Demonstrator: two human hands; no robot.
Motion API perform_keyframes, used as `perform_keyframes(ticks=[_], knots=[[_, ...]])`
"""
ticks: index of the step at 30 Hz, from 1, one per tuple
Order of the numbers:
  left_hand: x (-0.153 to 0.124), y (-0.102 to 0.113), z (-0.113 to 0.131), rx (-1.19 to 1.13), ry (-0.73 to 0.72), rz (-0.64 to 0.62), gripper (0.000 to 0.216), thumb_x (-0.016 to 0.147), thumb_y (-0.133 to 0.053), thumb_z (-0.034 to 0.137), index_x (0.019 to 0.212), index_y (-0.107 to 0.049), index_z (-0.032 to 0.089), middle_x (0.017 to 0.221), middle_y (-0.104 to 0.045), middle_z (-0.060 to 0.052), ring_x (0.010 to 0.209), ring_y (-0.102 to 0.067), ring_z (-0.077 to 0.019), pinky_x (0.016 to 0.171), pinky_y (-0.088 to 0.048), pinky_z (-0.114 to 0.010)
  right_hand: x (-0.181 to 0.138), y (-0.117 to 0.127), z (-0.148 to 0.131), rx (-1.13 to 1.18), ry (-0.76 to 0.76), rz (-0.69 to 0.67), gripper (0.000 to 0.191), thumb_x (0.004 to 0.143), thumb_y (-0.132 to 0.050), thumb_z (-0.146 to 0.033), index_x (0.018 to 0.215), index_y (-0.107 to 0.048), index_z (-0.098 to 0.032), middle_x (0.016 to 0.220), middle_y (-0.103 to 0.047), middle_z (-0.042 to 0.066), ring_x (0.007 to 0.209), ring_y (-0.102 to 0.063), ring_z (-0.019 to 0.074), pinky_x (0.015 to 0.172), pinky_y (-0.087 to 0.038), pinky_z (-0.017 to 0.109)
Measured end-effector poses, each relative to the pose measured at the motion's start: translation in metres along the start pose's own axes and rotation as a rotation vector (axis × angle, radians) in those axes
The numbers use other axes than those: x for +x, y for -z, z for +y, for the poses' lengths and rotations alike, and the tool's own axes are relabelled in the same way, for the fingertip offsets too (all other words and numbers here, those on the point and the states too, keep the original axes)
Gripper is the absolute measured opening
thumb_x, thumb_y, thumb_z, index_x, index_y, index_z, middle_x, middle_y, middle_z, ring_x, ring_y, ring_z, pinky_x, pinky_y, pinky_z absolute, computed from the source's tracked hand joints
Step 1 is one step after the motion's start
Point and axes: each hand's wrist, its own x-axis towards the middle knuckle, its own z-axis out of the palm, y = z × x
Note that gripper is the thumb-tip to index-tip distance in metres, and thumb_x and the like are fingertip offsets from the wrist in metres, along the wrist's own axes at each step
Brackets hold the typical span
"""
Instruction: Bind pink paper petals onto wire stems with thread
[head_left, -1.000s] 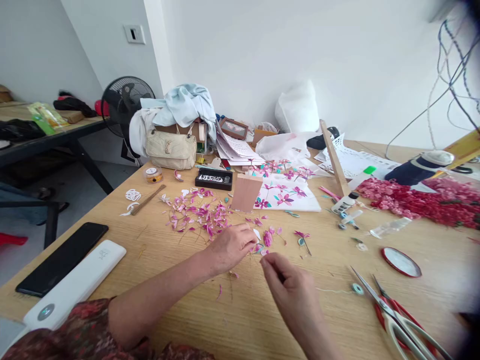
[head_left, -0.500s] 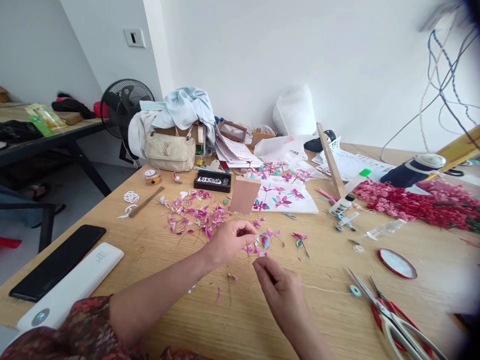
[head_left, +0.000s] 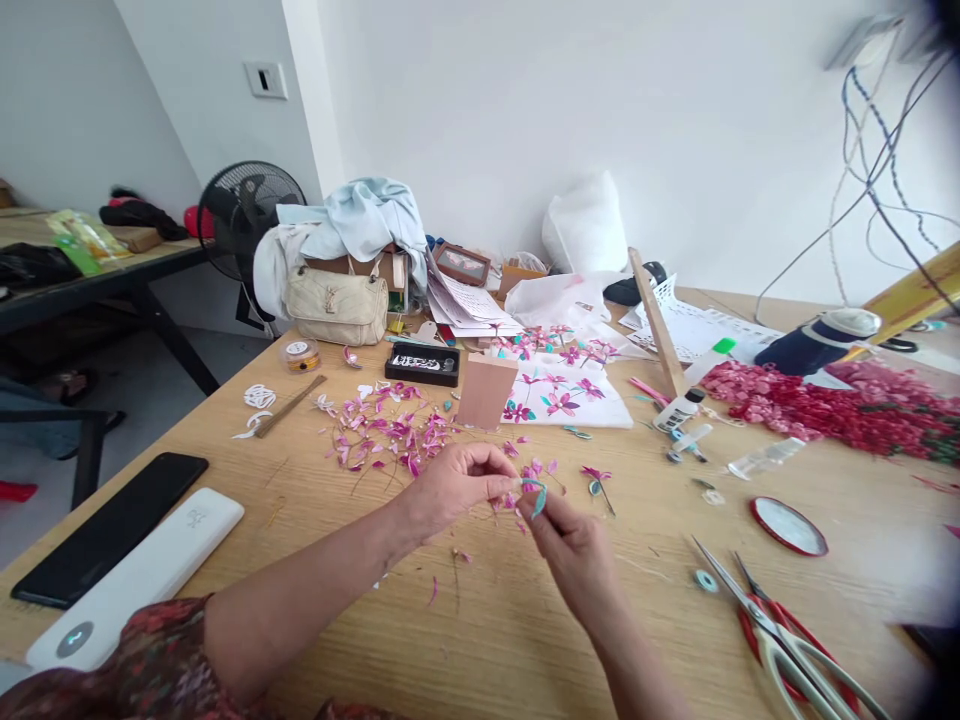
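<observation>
My left hand (head_left: 454, 485) is closed in a pinch on a small pink paper flower with a teal leaf (head_left: 534, 492), just above the wooden table (head_left: 480, 640). My right hand (head_left: 574, 555) meets it from the near side, fingers pinched together at the same flower; what it holds, perhaps a thin thread, is too fine to make out. A scatter of loose pink petals (head_left: 382, 430) lies just beyond my left hand. A single finished flower (head_left: 600, 478) lies to the right of my fingers.
Red-handled scissors (head_left: 787, 640) and a red lid (head_left: 787, 525) lie at the right. A black phone (head_left: 109, 530) and white case (head_left: 142, 575) sit at the left. Farther back are a brown card (head_left: 486, 392), flower sheet (head_left: 570, 395), glue bottle (head_left: 686, 400), red flower heap (head_left: 825, 405), beige bag (head_left: 337, 305) and fan (head_left: 240, 215).
My right hand has moved up and left to meet my left hand at the flower. My left hand lifted slightly with the flower.
</observation>
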Motion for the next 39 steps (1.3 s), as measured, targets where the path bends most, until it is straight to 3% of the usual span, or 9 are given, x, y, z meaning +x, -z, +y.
perform_keyframes(ticks=[5,9,13,18,23,28,32,35,39], knots=[[0.01,0.001,-0.008,0.365,-0.159,0.101,0.004,0.069,-0.057,0.014,0.066,-0.061,0.015,0.066,-0.057,0.001,0.061,-0.049,-0.0098,0.059,-0.037,-0.021,-0.032,0.0,-0.027,-0.193,0.111,0.027,0.031,0.087,-0.037,-0.028,0.067,-0.059,-0.017,0.046,-0.049,-0.004,0.041,-0.046,0.0084,0.043,-0.032,0.017],[0.006,0.002,-0.002,0.645,-0.298,-0.104,0.011,0.071,-0.054,0.01,0.066,-0.062,0.016,0.069,-0.059,-0.001,0.071,-0.051,-0.0123,0.069,-0.038,-0.024,-0.018,0.039,-0.041,-0.354,0.163,0.135,0.03,0.085,-0.039,-0.03,0.069,-0.062,-0.02,0.052,-0.058,-0.001,0.043,-0.051,0.01,0.046,-0.033,0.018],[-0.002,0.002,0.006,0.308,-0.131,-0.25,0.005,0.071,-0.058,0.017,0.068,-0.061,0.014,0.069,-0.058,-0.001,0.067,-0.051,-0.0106,0.065,-0.039,-0.022,0.012,0.052,-0.024,-0.312,0.069,0.14,0.027,0.082,-0.043,-0.034,0.072,-0.064,-0.019,0.056,-0.061,0.0,0.049,-0.054,0.0119,0.049,-0.036,0.019],[0.0,0.001,0.004,-0.075,0.046,-0.041,0.012,0.066,-0.063,0.023,0.067,-0.057,0.013,0.059,-0.052,0.003,0.051,-0.044,-0.0056,0.051,-0.034,-0.018,0.004,0.014,-0.005,-0.149,0.051,0.02,0.032,0.085,-0.04,-0.032,0.065,-0.06,-0.017,0.05,-0.053,-0.002,0.046,-0.049,0.0101,0.045,-0.034,0.017],[0.01,-0.001,-0.008,0.22,-0.068,0.085,0.003,0.069,-0.059,0.016,0.066,-0.058,0.014,0.063,-0.054,0.001,0.056,-0.046,-0.0079,0.053,-0.035,-0.019,-0.031,0.003,-0.026,-0.248,0.124,0.005,0.034,0.088,-0.034,-0.028,0.069,-0.059,-0.018,0.047,-0.053,-0.002,0.041,-0.049,0.0091,0.043,-0.032,0.017],[0.005,-0.006,-0.002,0.643,-0.304,-0.132,0.012,0.072,-0.054,0.009,0.065,-0.061,0.015,0.07,-0.06,-0.002,0.072,-0.052,-0.0129,0.07,-0.038,-0.025,-0.016,0.045,-0.043,-0.402,0.178,0.092,0.03,0.085,-0.038,-0.029,0.069,-0.062,-0.021,0.05,-0.058,-0.001,0.041,-0.05,0.0099,0.043,-0.031,0.019],[-0.005,-0.007,0.008,0.311,-0.125,-0.215,0.005,0.07,-0.059,0.015,0.066,-0.061,0.013,0.068,-0.059,-0.001,0.067,-0.053,-0.0119,0.065,-0.039,-0.023,0.012,0.055,-0.025,-0.325,0.071,0.1,0.028,0.083,-0.042,-0.033,0.071,-0.063,-0.019,0.055,-0.06,-0.001,0.048,-0.052,0.0112,0.047,-0.035,0.019],[-0.004,-0.006,0.008,0.017,0.001,-0.065,0.009,0.066,-0.063,0.02,0.066,-0.059,0.012,0.065,-0.055,0.001,0.057,-0.048,-0.0076,0.056,-0.037,-0.02,0.01,0.031,-0.009,-0.195,0.036,0.03,0.032,0.085,-0.039,-0.032,0.068,-0.061,-0.017,0.052,-0.054,-0.002,0.048,-0.049,0.0103,0.046,-0.035,0.017],[0.006,-0.004,-0.002,0.059,-0.01,0.074,0.009,0.068,-0.061,0.022,0.067,-0.059,0.013,0.059,-0.053,0.003,0.052,-0.044,-0.0066,0.053,-0.035,-0.02,-0.02,0.001,-0.012,-0.189,0.094,-0.012,0.033,0.086,-0.037,-0.028,0.063,-0.057,-0.017,0.045,-0.047,-0.004,0.041,-0.044,0.0082,0.043,-0.031,0.016]])
